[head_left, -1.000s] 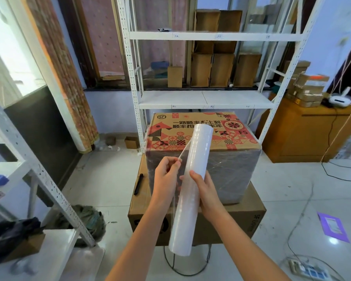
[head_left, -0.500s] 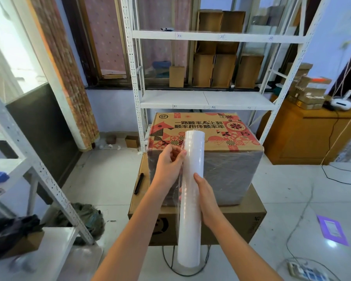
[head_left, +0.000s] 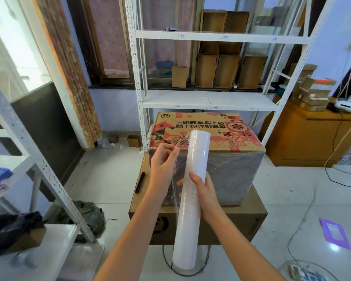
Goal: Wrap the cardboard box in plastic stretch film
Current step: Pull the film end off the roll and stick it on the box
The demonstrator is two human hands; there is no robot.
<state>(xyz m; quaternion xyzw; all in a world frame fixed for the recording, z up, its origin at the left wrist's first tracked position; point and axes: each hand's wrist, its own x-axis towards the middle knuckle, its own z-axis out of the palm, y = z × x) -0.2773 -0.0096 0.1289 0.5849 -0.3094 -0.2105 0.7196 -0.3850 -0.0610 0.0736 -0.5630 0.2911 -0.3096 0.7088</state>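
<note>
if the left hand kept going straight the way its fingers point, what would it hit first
Probably the stretch film roll. The left hand pinches the loose film edge with its fingers aimed up and right, toward the upper part of the roll held by the right hand. Behind it stands the printed cardboard box; depth between them is unclear.

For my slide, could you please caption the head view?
Right hand holds stretch film roll upright; left hand pinches its loose film before the printed cardboard box.
</note>
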